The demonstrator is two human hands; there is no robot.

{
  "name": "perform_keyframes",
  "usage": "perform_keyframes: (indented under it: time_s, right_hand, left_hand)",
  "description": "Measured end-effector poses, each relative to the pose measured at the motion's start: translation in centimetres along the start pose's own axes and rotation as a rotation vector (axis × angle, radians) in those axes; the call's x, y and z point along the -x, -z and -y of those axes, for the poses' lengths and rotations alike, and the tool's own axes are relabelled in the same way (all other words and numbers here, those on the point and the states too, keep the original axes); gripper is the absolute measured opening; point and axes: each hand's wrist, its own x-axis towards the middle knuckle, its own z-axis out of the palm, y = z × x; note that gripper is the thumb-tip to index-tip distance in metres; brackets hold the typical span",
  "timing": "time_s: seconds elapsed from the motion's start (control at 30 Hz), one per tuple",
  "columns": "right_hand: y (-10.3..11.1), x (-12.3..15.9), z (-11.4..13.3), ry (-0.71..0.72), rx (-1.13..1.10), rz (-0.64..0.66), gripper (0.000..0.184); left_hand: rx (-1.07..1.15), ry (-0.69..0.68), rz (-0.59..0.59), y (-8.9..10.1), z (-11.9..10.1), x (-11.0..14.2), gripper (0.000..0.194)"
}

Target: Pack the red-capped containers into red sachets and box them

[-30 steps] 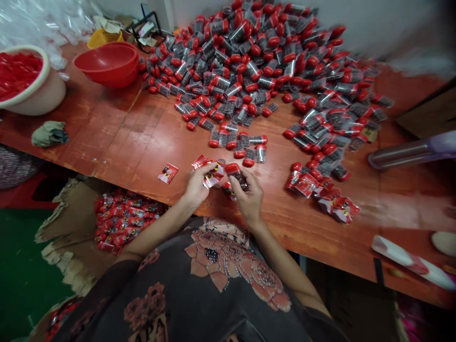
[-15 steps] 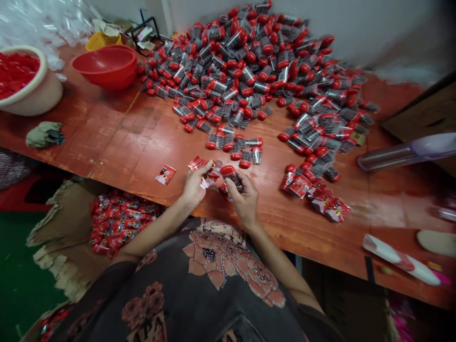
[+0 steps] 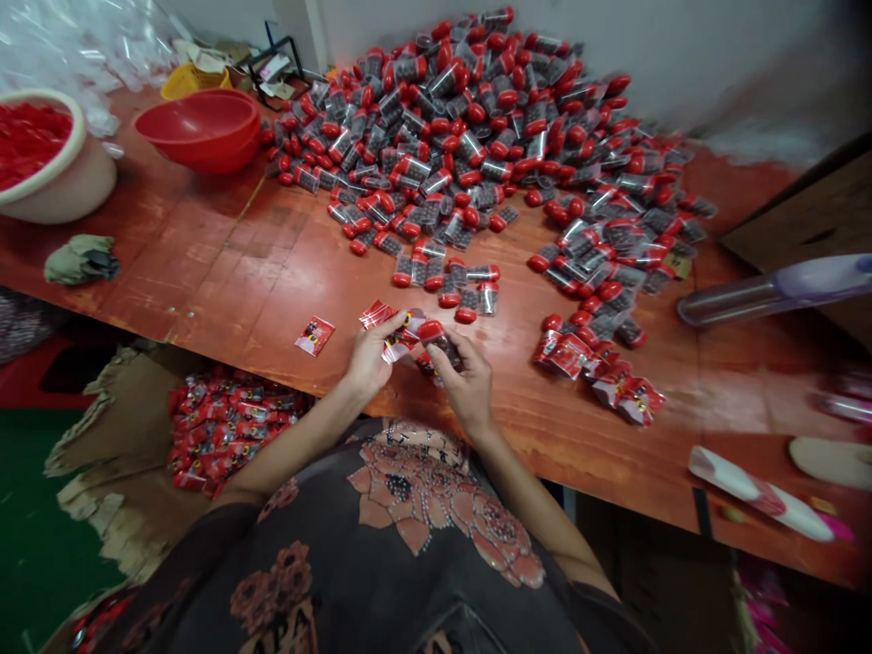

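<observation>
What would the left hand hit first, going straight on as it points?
Likely the red-capped jar in the right hand, just beyond the packet the left hand holds; depth is unclear.

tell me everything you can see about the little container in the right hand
The container is a small, clear tube, plastic by its look, with a rounded, glossy red cap on one end and dark contents showing through the wall. It is tilted, cap end toward the left hand. The right hand pinches it, thumb across the near side, above the table's front edge. Whether it touches the red packet in the left hand is unclear.
</observation>
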Motion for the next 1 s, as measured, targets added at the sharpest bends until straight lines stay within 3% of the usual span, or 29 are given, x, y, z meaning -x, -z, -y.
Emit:
perform_keyframes:
  time_s: [0.17, 0.27, 0.5, 0.73, 0.87, 1.0]
  right_hand:
    - [0.3, -0.1, 0.1, -0.254, -0.166, 0.182, 0.038]
    - [0.6, -0.2, 0.1, -0.3, -0.196, 0.222, 0.041]
    - [1.0, -0.6, -0.3, -0.222, -0.203, 0.223, 0.039]
    - [0.5, 0.1, -0.6, -0.087, -0.102, 0.129, 0.049]
    - [0.9, -0.1, -0.4, 0.005, -0.003, 0.224, 0.044]
    - [1.2, -0.5, -0.6, -0.049, -0.051, 0.321, 0.048]
  left_hand:
    - [-0.031, -0.114, 0.033, 0.1, 0.1, 0.1, 0.023]
    - [-0.074, -0.144, 0.104, 0.2, 0.1, 0.4, 0.028]
    - [-0.238, -0.112, 0.228, 0.1, -0.2, 1.4, 0.031]
    - [-0.259, -0.053, 0.251, 0.3, 0.1, 1.5, 0.032]
    - [-0.216, -0.08, 0.245, 0.5, -0.3, 1.4, 0.029]
    - [-0.278, -0.067, 0.258, 0.8, -0.6, 1.4, 0.027]
